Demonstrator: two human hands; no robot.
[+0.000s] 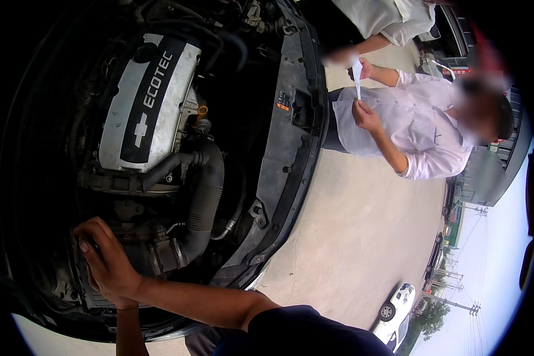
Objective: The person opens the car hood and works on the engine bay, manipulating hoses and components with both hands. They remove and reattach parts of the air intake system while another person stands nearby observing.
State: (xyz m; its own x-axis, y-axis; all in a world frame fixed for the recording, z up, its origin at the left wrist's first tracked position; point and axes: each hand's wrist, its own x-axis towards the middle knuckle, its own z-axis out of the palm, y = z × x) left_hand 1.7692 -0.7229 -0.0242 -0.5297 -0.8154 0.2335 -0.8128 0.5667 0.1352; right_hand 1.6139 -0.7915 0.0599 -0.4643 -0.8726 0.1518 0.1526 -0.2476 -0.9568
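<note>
Head view shows a dull black housing (139,254) with a ribbed hose (205,207).

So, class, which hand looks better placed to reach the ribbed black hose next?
Probably the right hand. It shows in front, and its forearm comes in from the hose's side. The left forearm passes behind the right wrist, so it would likely have to work around it.
</note>
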